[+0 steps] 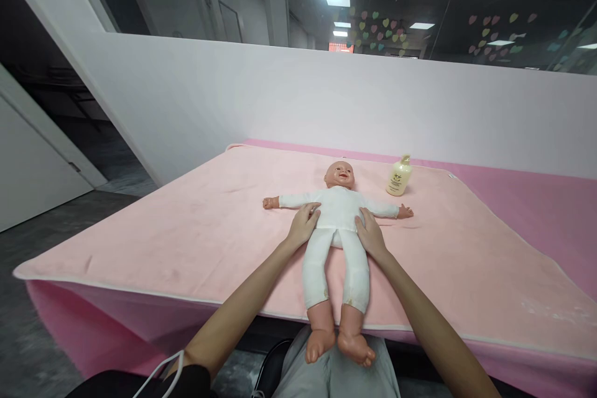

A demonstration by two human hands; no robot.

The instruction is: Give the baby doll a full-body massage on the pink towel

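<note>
A baby doll [339, 208] with a white cloth body lies on its back on a pink blanket [209, 217], its arms spread out to the sides. Its head points away from me, and its bare plastic feet hang past the table's near edge above my lap. My left hand [304, 224] is closed against the doll's left-hand side at the waist as I see it. On the opposite side, my right hand [370, 233] grips the waist with its fingers on the white cloth. Parts of both thumbs and fingertips are hard to make out.
A yellowish pump bottle [398, 178] stands on the blanket, beyond the doll's right-hand arm in view. Behind the table rises a white partition [326, 99] with a window above. A pink cloth [536, 205] lies under the blanket. A white cable [161, 373] hangs by my left forearm.
</note>
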